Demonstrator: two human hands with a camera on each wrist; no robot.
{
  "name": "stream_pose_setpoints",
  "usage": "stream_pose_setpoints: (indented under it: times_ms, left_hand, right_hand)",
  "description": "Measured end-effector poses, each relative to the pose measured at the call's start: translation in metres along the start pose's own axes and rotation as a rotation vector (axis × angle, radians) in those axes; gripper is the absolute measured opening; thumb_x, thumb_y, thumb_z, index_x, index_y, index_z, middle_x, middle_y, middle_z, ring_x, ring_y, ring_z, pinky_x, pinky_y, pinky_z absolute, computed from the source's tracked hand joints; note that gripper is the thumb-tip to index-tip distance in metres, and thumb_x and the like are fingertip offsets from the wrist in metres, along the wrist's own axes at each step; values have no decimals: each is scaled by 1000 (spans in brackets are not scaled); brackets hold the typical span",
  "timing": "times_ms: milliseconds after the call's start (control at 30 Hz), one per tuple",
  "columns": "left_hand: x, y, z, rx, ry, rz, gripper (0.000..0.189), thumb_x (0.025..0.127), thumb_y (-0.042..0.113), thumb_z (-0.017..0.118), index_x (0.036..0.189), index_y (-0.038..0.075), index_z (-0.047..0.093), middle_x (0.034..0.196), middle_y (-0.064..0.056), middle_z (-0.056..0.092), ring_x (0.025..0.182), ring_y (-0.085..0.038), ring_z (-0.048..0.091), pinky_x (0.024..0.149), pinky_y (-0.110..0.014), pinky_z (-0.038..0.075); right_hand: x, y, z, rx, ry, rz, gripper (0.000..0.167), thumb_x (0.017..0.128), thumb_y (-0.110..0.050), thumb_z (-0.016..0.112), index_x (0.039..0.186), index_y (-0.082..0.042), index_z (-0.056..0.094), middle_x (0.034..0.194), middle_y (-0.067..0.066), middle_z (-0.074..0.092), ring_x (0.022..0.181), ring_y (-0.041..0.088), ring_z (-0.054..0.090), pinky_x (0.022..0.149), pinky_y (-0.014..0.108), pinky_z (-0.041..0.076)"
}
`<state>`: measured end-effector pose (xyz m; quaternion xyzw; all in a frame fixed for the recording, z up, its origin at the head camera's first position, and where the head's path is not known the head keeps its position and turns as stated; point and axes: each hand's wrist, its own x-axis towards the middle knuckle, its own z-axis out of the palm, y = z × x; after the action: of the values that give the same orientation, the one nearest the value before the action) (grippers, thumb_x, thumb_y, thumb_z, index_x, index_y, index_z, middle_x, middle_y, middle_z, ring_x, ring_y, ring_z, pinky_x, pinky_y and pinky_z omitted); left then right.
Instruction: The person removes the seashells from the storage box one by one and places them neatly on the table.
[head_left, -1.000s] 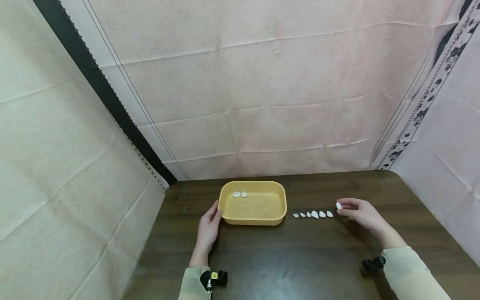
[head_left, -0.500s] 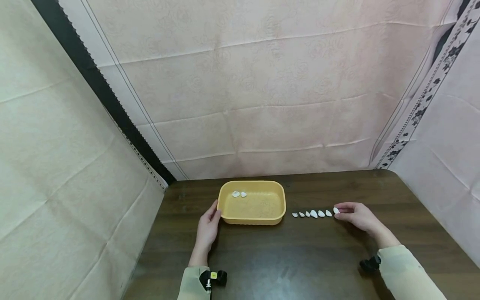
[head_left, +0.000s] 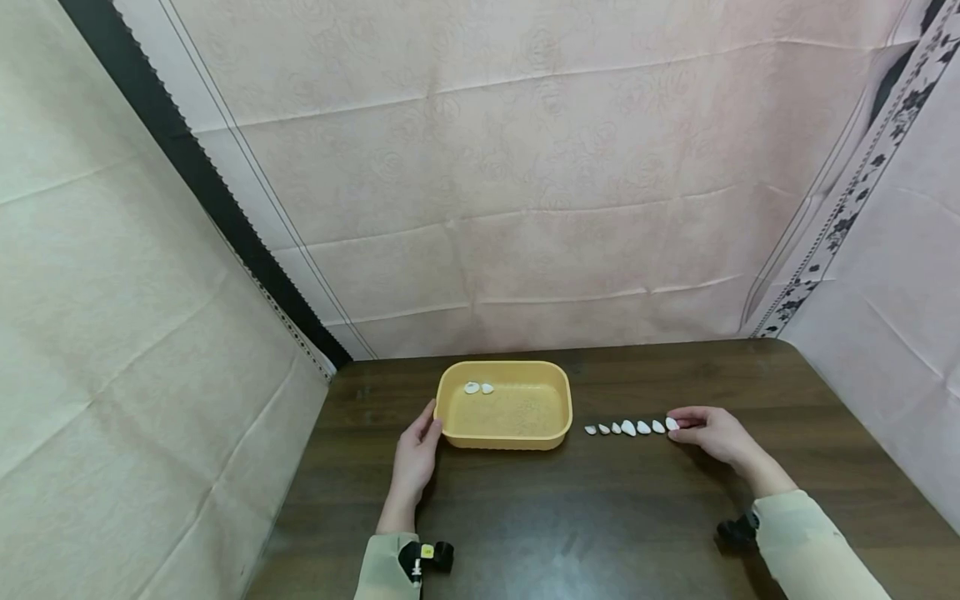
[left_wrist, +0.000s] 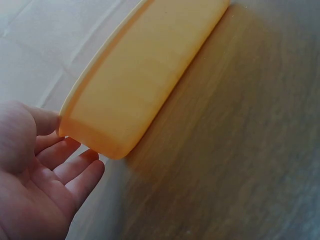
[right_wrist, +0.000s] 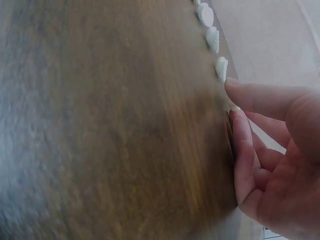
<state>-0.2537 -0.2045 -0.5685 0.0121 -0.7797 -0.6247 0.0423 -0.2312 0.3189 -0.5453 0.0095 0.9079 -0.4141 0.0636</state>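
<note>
A yellow rectangular tray (head_left: 502, 437) stands on the table in the head view, with two small white shells (head_left: 472, 387) inside near its back left. My left hand (head_left: 414, 458) holds the tray's left end; in the left wrist view its thumb lies at the rim and the other fingers curve beneath. To the tray's right runs a row of several white shells (head_left: 628, 428). At the row's right end my right hand (head_left: 708, 433) pinches one more shell (head_left: 672, 423) between thumb and fingers, low over the table. Ribbed shells (right_wrist: 213, 40) show in the right wrist view, where the thumb mostly hides the pinched one.
The dark wooden table (head_left: 540, 517) has its back edge just behind the tray. Pale patterned cloth (head_left: 480, 208) hangs behind and on both sides. Each wrist carries a black camera mount (head_left: 738, 532).
My right hand has moved slightly left and down with its shell, bringing it beside the end of the row. The left hand and tray stay put.
</note>
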Motion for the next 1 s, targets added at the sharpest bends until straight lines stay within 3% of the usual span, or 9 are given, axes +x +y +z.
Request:
stream_pose_setpoints:
  times_ms: [267,1000]
  left_hand:
    - [0,1,1,9,0,3,50,114,20,54,162,7,46,166,-9,45,154,-31,39,123,-52,35]
    - [0,1,0,1,-4,4,49,115,19,52,162,7,46,167,-11,44,154,-32,39,123,-52,36]
  right_hand:
    - [0,1,1,8,5,17,44,99,-20,80,133,5,69,117,15,73,106,29,65,88,42,53]
    - [0,2,4,8,14,1,43,99,-17,80,133,6,69,117,18,72,100,26,66,81,37,54]
